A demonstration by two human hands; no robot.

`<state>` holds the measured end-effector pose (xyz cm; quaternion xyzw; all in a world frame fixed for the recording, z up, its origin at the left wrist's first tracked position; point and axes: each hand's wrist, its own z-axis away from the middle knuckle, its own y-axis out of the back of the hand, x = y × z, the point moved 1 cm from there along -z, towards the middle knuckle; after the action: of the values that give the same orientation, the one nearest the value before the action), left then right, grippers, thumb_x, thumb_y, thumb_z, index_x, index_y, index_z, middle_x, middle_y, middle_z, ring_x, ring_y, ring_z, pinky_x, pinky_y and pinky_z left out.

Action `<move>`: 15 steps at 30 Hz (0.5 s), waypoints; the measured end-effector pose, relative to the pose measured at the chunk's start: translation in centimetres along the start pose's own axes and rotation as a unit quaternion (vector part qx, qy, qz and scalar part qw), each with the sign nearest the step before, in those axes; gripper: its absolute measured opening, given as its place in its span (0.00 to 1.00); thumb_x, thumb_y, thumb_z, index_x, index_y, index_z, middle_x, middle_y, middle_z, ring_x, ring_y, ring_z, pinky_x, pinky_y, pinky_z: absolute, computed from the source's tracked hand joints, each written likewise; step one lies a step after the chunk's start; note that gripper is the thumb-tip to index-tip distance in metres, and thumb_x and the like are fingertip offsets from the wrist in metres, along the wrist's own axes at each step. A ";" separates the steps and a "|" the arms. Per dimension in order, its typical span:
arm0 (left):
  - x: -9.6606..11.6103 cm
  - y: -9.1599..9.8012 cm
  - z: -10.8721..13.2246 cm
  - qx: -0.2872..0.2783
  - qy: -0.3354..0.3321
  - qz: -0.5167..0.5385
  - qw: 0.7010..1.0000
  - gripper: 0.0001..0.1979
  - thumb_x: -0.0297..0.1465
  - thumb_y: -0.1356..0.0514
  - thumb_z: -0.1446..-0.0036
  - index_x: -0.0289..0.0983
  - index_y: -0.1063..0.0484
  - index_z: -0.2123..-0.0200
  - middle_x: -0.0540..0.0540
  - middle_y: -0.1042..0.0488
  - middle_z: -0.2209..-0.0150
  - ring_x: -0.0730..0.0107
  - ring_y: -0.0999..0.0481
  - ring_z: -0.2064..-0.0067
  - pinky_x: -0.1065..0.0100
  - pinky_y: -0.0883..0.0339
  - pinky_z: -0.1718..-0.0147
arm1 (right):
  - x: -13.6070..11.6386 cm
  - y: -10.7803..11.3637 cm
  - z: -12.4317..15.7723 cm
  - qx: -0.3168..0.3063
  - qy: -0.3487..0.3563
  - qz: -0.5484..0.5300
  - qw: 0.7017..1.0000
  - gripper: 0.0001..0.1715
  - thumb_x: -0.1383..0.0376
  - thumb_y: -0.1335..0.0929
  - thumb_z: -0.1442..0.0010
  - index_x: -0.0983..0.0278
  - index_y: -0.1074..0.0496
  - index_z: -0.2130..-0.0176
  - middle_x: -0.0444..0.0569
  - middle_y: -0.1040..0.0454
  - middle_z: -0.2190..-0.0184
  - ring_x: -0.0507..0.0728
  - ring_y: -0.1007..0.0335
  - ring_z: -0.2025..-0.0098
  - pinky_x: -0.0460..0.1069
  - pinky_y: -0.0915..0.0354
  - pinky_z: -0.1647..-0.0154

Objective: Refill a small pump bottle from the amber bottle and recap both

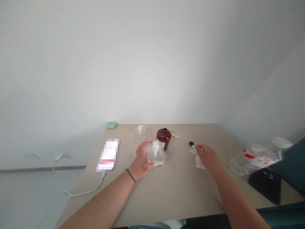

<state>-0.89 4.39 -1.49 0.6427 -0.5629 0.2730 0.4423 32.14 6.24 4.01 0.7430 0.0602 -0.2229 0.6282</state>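
My left hand (pixel 142 160) is wrapped round a clear square bottle (pixel 156 155) that stands on the beige table (pixel 171 187), with a white funnel-like piece in its mouth. Just behind it stands a dark red-brown bottle (pixel 163 138) with its neck uncovered. My right hand (pixel 207 156) lies to the right on the table, its fingers closed on a crumpled white tissue (pixel 197 161). A small black cap (pixel 191 143) rests just beyond my right fingertips.
A phone (pixel 108 155) on a white cable lies at the left, a green case (pixel 111 125) at the far left corner. A clear bottle with a white pump (pixel 141 131) stands at the back. A lying plastic bottle (pixel 252 157) and a black box (pixel 267 183) occupy the right edge.
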 end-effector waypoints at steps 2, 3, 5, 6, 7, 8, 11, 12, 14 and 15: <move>-0.1 0.0 -0.2 -0.006 -0.013 -0.024 1.000 0.41 0.60 0.43 0.49 0.38 0.37 0.40 0.35 0.34 0.42 0.37 0.39 0.37 0.37 0.54 0.36 | 0.1 -0.2 0.0 -0.017 0.008 0.032 0.999 0.21 0.57 0.41 0.34 0.62 0.23 0.57 0.60 0.19 0.54 0.67 0.24 0.52 0.58 0.36 0.52; -0.1 -0.1 -0.2 -0.009 -0.019 -0.033 0.999 0.40 0.60 0.44 0.48 0.39 0.37 0.40 0.35 0.34 0.43 0.37 0.38 0.38 0.37 0.52 0.37 | -0.2 -0.2 0.2 -0.010 0.013 0.051 0.999 0.20 0.58 0.41 0.34 0.61 0.23 0.56 0.60 0.20 0.52 0.68 0.25 0.49 0.61 0.38 0.48; -0.1 -0.1 -0.2 -0.017 -0.029 -0.047 0.998 0.38 0.59 0.45 0.46 0.40 0.35 0.42 0.36 0.32 0.44 0.37 0.36 0.40 0.37 0.49 0.38 | -1.6 0.1 1.0 0.043 0.023 0.105 0.993 0.19 0.57 0.39 0.35 0.59 0.23 0.54 0.58 0.23 0.46 0.72 0.29 0.44 0.68 0.45 0.42; -0.1 -0.1 -0.2 -0.022 -0.033 -0.053 0.998 0.36 0.59 0.45 0.46 0.41 0.34 0.43 0.36 0.31 0.46 0.38 0.35 0.41 0.38 0.48 0.39 | -2.7 0.5 1.5 0.081 0.041 0.121 0.988 0.19 0.57 0.39 0.35 0.57 0.23 0.53 0.56 0.24 0.44 0.72 0.31 0.42 0.70 0.48 0.40; -0.1 -0.1 -0.3 -0.028 -0.036 -0.059 0.997 0.35 0.58 0.45 0.45 0.41 0.33 0.44 0.37 0.30 0.47 0.39 0.34 0.42 0.38 0.47 0.39 | -4.0 1.0 2.1 0.119 0.052 0.112 0.985 0.19 0.57 0.39 0.36 0.57 0.24 0.52 0.55 0.26 0.43 0.72 0.33 0.41 0.70 0.49 0.39; 0.0 -0.1 -0.3 -0.035 -0.038 -0.063 0.997 0.34 0.58 0.45 0.45 0.41 0.32 0.45 0.38 0.29 0.49 0.40 0.32 0.43 0.38 0.45 0.40 | -5.5 1.6 2.7 0.127 0.076 0.077 0.986 0.19 0.57 0.39 0.36 0.58 0.24 0.52 0.55 0.25 0.44 0.69 0.31 0.42 0.66 0.46 0.39; 0.3 -0.2 -0.4 -0.042 -0.045 -0.073 0.995 0.34 0.59 0.45 0.47 0.39 0.31 0.48 0.38 0.28 0.52 0.42 0.30 0.48 0.37 0.43 0.43 | -10.8 3.0 4.2 -0.049 0.167 -0.088 0.981 0.21 0.55 0.41 0.34 0.58 0.24 0.54 0.50 0.19 0.59 0.60 0.24 0.59 0.54 0.34 0.56; 0.5 -0.2 -0.4 -0.040 -0.048 -0.076 0.995 0.34 0.59 0.44 0.47 0.38 0.31 0.49 0.38 0.28 0.53 0.42 0.30 0.49 0.37 0.42 0.45 | -12.5 3.3 4.5 -0.108 0.189 -0.110 0.970 0.20 0.55 0.41 0.34 0.58 0.24 0.54 0.48 0.20 0.63 0.59 0.24 0.62 0.51 0.35 0.61; 0.7 -0.1 -0.4 -0.034 -0.055 -0.081 0.995 0.34 0.58 0.42 0.49 0.37 0.30 0.51 0.38 0.28 0.55 0.43 0.30 0.51 0.37 0.39 0.47 | -15.4 3.8 4.9 -0.174 0.224 -0.101 0.954 0.18 0.55 0.39 0.35 0.59 0.24 0.56 0.47 0.20 0.66 0.57 0.27 0.67 0.49 0.38 0.66; 0.8 -0.1 -0.4 -0.031 -0.056 -0.080 0.995 0.34 0.58 0.41 0.50 0.37 0.30 0.52 0.38 0.28 0.56 0.43 0.29 0.52 0.38 0.38 0.48 | -16.5 3.8 5.0 -0.193 0.230 -0.079 0.951 0.17 0.56 0.38 0.36 0.59 0.24 0.57 0.47 0.21 0.67 0.56 0.28 0.69 0.49 0.40 0.68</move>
<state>-0.58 4.38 -0.66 0.6862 -0.5415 0.1829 0.4501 17.56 3.84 13.65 0.6317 0.3035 -0.0787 0.7090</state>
